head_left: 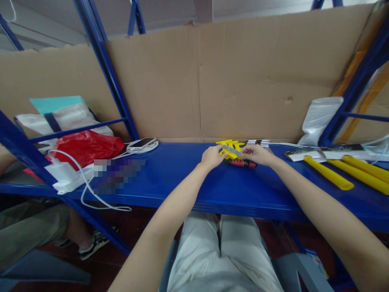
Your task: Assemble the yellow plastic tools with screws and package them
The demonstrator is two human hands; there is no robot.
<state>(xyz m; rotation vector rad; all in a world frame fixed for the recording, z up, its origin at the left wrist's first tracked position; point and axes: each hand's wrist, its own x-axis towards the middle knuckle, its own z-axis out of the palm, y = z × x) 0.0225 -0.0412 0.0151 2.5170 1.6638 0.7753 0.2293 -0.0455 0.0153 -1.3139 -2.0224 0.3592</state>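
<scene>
A flat grey metal strip spans the gap between my two hands, just above the blue shelf. Its left end is pinched in my left hand. The fingers of my right hand close on the other end. Behind the strip lie several yellow plastic pieces, partly covered by it. A red-and-black tool handle, like a screwdriver's, rests on the shelf below my hands. Beside my right hand are several thin white items with black bands.
To the right, long yellow handle-like pieces lie by black-and-white packages. A white pouch leans at the back. On the left are a phone, a power strip, cables and a red bag. Another person sits beyond the left post.
</scene>
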